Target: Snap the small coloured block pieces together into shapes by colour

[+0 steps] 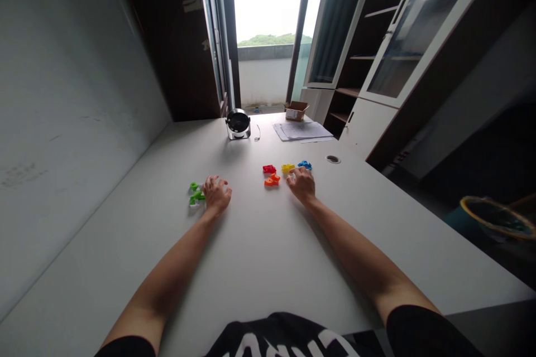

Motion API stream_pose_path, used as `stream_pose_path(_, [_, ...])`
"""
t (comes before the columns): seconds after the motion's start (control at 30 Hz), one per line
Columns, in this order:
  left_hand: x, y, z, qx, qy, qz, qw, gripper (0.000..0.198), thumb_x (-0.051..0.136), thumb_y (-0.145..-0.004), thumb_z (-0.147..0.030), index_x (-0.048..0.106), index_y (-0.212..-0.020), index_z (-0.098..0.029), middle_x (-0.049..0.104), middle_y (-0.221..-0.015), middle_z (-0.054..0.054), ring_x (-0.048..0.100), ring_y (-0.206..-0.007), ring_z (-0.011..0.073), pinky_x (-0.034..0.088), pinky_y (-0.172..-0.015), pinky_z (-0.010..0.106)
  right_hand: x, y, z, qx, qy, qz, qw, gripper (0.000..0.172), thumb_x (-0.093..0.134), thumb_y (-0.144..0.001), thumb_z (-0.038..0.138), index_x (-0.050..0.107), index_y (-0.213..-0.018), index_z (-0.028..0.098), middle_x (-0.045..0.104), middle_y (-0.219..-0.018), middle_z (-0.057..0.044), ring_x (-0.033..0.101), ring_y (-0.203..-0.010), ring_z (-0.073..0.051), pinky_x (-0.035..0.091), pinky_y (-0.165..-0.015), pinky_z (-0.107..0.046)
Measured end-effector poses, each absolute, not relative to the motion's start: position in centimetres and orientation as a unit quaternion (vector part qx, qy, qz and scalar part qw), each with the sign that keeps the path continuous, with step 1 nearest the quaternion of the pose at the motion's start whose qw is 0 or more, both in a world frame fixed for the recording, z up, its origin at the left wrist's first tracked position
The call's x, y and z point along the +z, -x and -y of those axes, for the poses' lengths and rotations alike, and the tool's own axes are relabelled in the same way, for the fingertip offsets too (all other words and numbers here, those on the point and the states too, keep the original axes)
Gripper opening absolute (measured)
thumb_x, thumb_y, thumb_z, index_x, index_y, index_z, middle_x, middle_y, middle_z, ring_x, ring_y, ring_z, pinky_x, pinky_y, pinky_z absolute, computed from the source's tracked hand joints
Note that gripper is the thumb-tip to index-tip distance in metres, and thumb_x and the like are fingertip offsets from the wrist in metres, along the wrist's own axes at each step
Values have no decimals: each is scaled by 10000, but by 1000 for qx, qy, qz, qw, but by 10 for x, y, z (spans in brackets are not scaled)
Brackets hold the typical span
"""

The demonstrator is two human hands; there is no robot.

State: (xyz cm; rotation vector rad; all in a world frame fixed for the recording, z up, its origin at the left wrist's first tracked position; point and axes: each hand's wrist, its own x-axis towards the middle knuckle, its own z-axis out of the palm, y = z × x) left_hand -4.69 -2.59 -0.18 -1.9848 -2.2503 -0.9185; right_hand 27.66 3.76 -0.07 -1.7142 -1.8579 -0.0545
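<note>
My left hand [216, 195] rests low over the white table, its fingers apart and curved. Just beside its fingertips lie several bright green pieces [196, 197] with small white parts among them; part of this group is hidden by the hand. My right hand [303, 184] is at the near side of a small yellow piece group [287, 168], fingers bent and apart; whether they touch it I cannot tell. Blue pieces [305, 165] lie just beyond that hand. To its left are a red piece group [269, 169] and, nearer me, an orange one [272, 180].
A round black-and-silver device on a bracket [238, 124] stands at the table's far end, a short thin cord [257, 133] beside it. Papers [302, 130] and an open cardboard box [296, 111] are at the far right. A round cable hole [333, 159] lies near the right edge.
</note>
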Motion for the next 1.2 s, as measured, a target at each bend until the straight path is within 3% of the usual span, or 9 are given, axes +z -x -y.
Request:
stream_pose_path(0.17, [-10,47,22,-288,620,730,-8,196,573,-861,-292,656,-1032,-243,453,-1474,100,203,-1447,331,136,-1165,506,6,-264,-31,-1,566,755,331,213,486,-928,267,682,-986,204,631,-1062,-94,530,-1036,-257,402,-983,-389])
stream_pose_path(0.5, [-14,51,17,-267,641,720,-20,181,556,-860,-280,685,-977,-232,563,-1349,102,388,-1327,298,222,-1151,475,23,-230,-6,62,472,795,375,173,531,-939,263,681,-863,223,663,-937,-54,578,-938,-234,437,-877,-372])
stream_pose_path(0.63, [-14,49,19,-274,641,717,-15,153,562,-864,-275,680,-949,-227,539,-1385,119,287,-1399,337,134,-1166,543,27,-200,19,108,387,828,391,132,565,-932,231,671,-853,229,666,-902,-41,583,-875,-206,444,-844,-344])
stream_pose_path(0.77, [-16,50,21,-276,622,733,-1,153,574,-870,-297,677,-959,-227,541,-1379,131,261,-1410,369,72,-1160,575,24,-182,39,144,321,862,364,106,592,-927,204,666,-856,231,670,-866,-31,585,-842,-185,439,-818,-315])
stream_pose_path(1.0, [-14,49,22,-265,624,735,-4,158,567,-872,-300,661,-976,-226,548,-1369,128,325,-1375,356,120,-1154,562,5,-184,37,165,297,889,307,128,603,-891,127,676,-836,217,656,-794,-13,569,-758,-151,424,-701,-251])
stream_pose_path(1.2, [-12,50,23,-255,632,732,-1,158,561,-878,-306,643,-988,-226,598,-1285,115,317,-1383,343,125,-1164,536,-1,-182,35,157,274,902,294,132,641,-841,94,680,-839,220,664,-823,-12,572,-780,-146,424,-714,-239])
